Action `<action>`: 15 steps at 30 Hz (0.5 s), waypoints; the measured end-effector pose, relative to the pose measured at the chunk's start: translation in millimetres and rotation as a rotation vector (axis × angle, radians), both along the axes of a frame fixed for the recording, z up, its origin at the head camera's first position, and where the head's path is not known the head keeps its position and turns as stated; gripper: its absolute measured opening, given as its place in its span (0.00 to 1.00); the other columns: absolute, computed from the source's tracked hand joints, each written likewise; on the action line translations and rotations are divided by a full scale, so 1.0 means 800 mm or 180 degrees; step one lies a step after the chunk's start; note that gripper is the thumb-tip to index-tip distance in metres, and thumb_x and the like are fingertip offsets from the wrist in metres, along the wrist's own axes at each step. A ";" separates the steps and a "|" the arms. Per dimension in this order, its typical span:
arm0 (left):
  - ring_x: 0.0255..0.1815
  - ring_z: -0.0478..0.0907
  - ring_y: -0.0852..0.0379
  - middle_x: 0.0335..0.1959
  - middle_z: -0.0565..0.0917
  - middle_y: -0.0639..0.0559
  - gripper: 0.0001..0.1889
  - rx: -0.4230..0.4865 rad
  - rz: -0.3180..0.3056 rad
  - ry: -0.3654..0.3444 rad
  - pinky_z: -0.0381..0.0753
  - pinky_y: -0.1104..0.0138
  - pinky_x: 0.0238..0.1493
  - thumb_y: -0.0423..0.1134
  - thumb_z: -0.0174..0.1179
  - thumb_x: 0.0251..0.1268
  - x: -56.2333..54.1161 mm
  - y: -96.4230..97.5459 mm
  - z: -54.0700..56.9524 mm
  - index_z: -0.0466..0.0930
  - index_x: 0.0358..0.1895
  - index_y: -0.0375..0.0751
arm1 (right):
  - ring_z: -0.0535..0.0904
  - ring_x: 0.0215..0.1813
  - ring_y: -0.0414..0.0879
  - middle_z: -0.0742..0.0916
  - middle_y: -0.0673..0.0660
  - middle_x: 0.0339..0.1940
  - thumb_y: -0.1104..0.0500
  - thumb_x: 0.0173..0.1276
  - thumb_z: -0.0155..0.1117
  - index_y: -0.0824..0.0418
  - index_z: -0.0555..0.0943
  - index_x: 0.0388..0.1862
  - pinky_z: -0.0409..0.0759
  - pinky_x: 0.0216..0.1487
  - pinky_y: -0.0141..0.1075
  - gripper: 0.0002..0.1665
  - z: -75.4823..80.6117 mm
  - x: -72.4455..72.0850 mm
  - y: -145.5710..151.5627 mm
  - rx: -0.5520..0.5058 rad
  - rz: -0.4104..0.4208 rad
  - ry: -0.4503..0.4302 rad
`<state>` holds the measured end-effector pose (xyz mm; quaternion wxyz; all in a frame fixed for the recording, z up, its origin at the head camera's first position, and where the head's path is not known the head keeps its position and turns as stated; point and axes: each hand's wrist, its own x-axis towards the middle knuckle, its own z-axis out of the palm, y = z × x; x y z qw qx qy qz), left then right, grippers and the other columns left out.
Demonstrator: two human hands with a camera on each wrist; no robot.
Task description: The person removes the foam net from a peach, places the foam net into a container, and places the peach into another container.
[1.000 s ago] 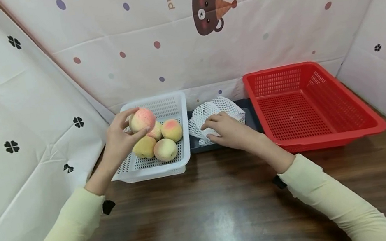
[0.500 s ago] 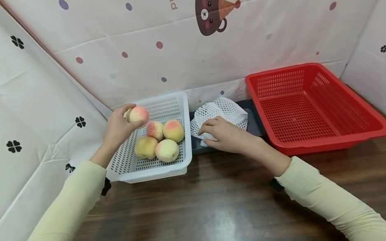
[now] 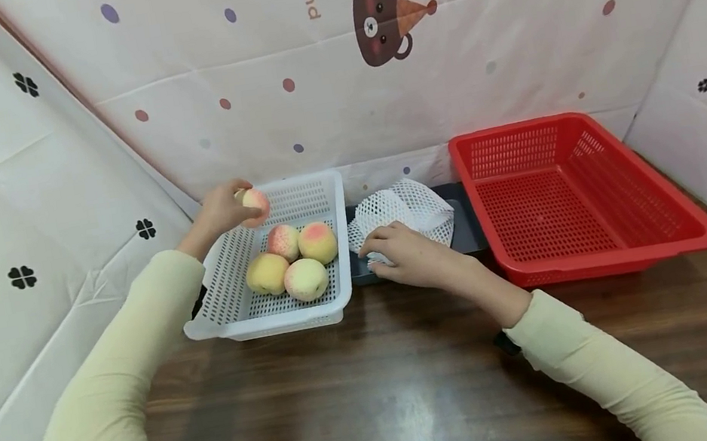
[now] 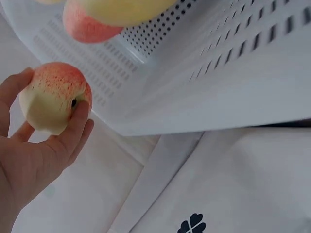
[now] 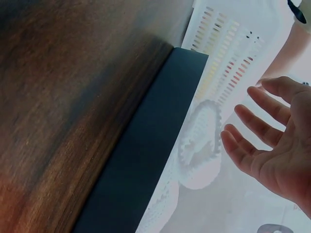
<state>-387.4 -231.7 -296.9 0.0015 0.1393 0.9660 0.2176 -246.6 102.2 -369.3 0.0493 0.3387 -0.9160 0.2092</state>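
Note:
My left hand (image 3: 223,208) grips a pink-and-yellow peach (image 4: 56,99) over the back left part of the white basket (image 3: 343,252). In the left wrist view the fingers and thumb curl round the fruit, close outside the basket's rim. Several more peaches (image 3: 306,279) lie on the basket floor. My right hand (image 3: 410,254) hovers over the white foam fruit nets (image 3: 423,206) piled in a dark tray (image 3: 464,223). Its fingers are loosely bent and hold nothing, as the right wrist view shows.
A red basket (image 3: 551,214) with slotted walls stands right of the dark tray. White printed cloth (image 3: 311,120) hangs behind and at both sides. The brown wooden table (image 3: 353,403) stretches in front of the containers.
My left hand has carried the peach back and slightly left, away from the other peaches. My right hand has shifted slightly down and stays near the nets.

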 end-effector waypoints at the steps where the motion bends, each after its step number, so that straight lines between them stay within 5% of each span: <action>1: 0.66 0.67 0.33 0.68 0.71 0.30 0.33 -0.0033 -0.0017 -0.0027 0.69 0.39 0.65 0.41 0.68 0.66 -0.005 0.001 0.000 0.68 0.70 0.32 | 0.75 0.62 0.55 0.83 0.59 0.60 0.56 0.75 0.63 0.59 0.84 0.59 0.74 0.67 0.49 0.17 0.000 0.000 0.001 -0.0004 0.0008 0.0016; 9: 0.62 0.69 0.33 0.64 0.72 0.28 0.31 -0.0361 -0.0103 -0.0222 0.74 0.43 0.61 0.36 0.67 0.65 -0.037 0.010 -0.006 0.68 0.68 0.28 | 0.76 0.62 0.55 0.83 0.59 0.59 0.56 0.75 0.63 0.58 0.84 0.58 0.74 0.67 0.49 0.16 0.004 -0.003 0.004 0.0001 -0.0007 0.0035; 15: 0.56 0.74 0.36 0.66 0.71 0.28 0.31 -0.0591 -0.0004 -0.0559 0.80 0.47 0.57 0.40 0.66 0.67 -0.045 0.011 -0.029 0.68 0.68 0.30 | 0.75 0.63 0.54 0.82 0.59 0.60 0.57 0.75 0.62 0.60 0.83 0.59 0.72 0.69 0.49 0.17 -0.001 0.000 -0.001 -0.0032 0.0056 -0.0131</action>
